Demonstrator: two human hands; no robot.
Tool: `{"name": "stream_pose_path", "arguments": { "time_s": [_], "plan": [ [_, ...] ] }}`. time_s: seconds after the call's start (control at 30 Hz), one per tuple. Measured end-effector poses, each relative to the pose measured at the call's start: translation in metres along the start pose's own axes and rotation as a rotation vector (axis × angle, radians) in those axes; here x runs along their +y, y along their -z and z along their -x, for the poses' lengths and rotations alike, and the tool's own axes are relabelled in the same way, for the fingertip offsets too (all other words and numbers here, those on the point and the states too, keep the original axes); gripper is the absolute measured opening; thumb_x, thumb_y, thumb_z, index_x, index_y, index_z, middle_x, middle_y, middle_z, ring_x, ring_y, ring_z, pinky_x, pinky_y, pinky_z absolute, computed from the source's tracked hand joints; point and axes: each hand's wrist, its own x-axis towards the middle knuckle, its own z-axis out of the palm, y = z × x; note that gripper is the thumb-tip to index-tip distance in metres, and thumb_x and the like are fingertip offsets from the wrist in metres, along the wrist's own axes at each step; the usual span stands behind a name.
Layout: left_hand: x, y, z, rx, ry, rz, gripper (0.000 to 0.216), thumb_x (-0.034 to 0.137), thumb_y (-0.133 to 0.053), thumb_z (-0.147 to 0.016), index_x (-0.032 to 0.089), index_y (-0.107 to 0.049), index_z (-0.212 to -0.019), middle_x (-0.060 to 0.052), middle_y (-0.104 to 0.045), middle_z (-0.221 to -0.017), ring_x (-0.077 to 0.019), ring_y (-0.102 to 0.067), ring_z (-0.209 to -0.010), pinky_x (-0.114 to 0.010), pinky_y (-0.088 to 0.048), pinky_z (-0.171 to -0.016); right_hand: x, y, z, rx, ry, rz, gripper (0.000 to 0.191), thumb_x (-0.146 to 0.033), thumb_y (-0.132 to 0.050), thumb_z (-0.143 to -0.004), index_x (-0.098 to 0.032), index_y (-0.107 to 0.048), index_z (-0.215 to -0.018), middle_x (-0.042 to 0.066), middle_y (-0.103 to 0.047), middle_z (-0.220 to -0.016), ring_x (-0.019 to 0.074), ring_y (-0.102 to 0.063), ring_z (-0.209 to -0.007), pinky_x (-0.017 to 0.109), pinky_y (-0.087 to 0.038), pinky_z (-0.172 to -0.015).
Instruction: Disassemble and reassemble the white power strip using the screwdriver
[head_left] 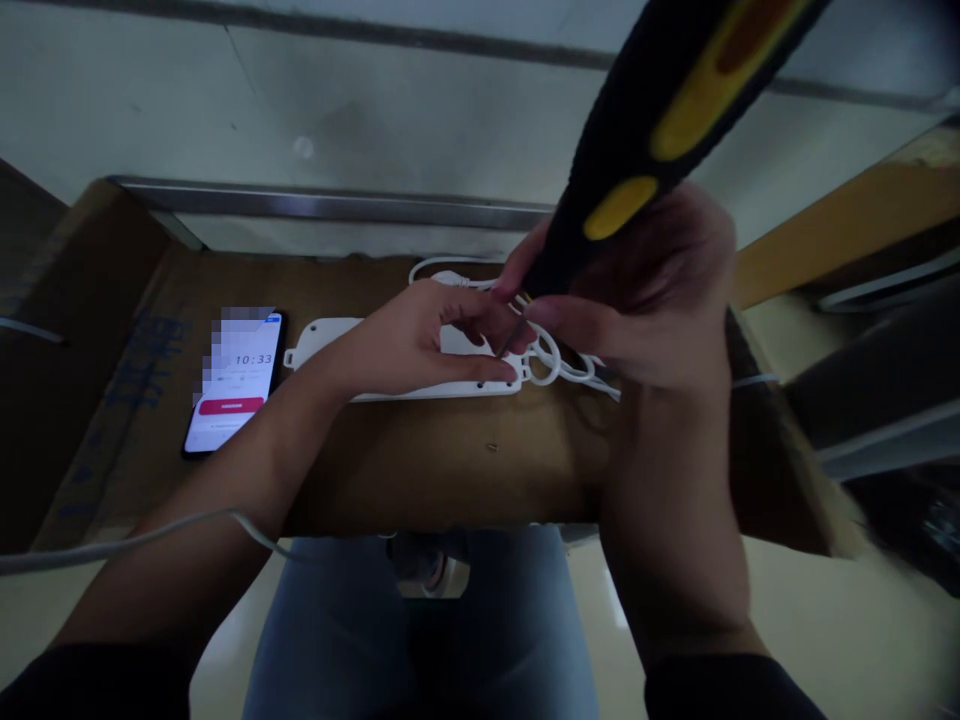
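Note:
A white power strip (405,384) lies lengthwise on the brown cardboard, small dark screw holes along its edge. My left hand (420,335) is closed over its right end, thumb along the near side and fingers curled at the far side. In my right hand (637,290) is a screwdriver (600,200) with a black and yellow handle, tilted. Its thin shaft runs down between my left thumb and fingers to the strip's right end. Whether a screw sits under the tip is hidden. One small screw (492,447) lies on the cardboard in front of the strip.
A white cord (574,365) is coiled at the strip's right end, and its plug (452,280) lies behind. A lit phone (234,385) rests at the left. Cardboard walls (82,330) rise at both sides. A pale cable (135,540) crosses the lower left.

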Motion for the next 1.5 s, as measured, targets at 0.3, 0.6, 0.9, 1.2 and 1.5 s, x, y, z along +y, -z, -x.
{"name": "stream_pose_path", "arguments": {
  "time_s": [0.3, 0.6, 0.9, 1.2, 1.5],
  "plan": [
    [-0.008, -0.001, 0.0, 0.064, 0.037, -0.009, 0.02, 0.034, -0.09, -0.08, 0.018, -0.077, -0.08, 0.0, -0.078, -0.08, -0.016, -0.069, -0.076, -0.029, -0.053, -0.073, -0.006, 0.0, -0.001, 0.058, -0.044, -0.002, 0.042, -0.015, -0.097, -0.058, -0.025, -0.076, -0.092, -0.004, -0.066, -0.083, 0.01, -0.061, -0.073, 0.027, -0.054, -0.064],
    [-0.013, -0.007, -0.001, 0.163, -0.017, -0.044, 0.033, 0.037, -0.093, -0.08, 0.019, -0.066, -0.074, 0.001, -0.065, -0.071, -0.014, -0.057, -0.069, -0.029, -0.046, -0.067, -0.003, -0.006, -0.005, 0.128, 0.016, 0.036, 0.051, -0.021, -0.103, -0.049, -0.02, -0.067, -0.085, -0.004, -0.054, -0.081, 0.0053, -0.046, -0.067, 0.023, -0.037, -0.057],
    [-0.006, -0.002, 0.001, -0.013, -0.085, -0.103, 0.016, 0.033, -0.082, -0.091, 0.019, -0.078, -0.097, -0.005, -0.081, -0.096, -0.0183, -0.074, -0.09, -0.031, -0.058, -0.086, -0.001, -0.001, 0.0, 0.126, -0.003, 0.22, 0.027, -0.035, -0.093, -0.071, -0.023, -0.073, -0.085, -0.002, -0.07, -0.081, 0.0116, -0.062, -0.075, 0.026, -0.051, -0.064],
    [-0.001, -0.003, 0.001, 0.022, 0.019, -0.05, 0.015, 0.032, -0.081, -0.092, 0.017, -0.081, -0.093, -0.001, -0.082, -0.088, -0.016, -0.074, -0.083, -0.026, -0.056, -0.08, -0.003, -0.001, 0.0, 0.038, 0.003, 0.122, 0.034, -0.021, -0.095, -0.064, -0.027, -0.079, -0.094, -0.003, -0.073, -0.091, 0.0118, -0.063, -0.08, 0.027, -0.047, -0.065],
    [-0.005, -0.001, 0.002, 0.007, -0.044, -0.14, 0.022, 0.038, -0.083, -0.09, 0.017, -0.08, -0.093, -0.006, -0.081, -0.093, -0.0189, -0.073, -0.085, -0.033, -0.056, -0.081, -0.004, -0.001, 0.005, 0.086, -0.076, 0.234, 0.027, -0.027, -0.096, -0.067, -0.027, -0.078, -0.087, -0.004, -0.072, -0.082, 0.0119, -0.061, -0.071, 0.029, -0.053, -0.066]
  ]
}}
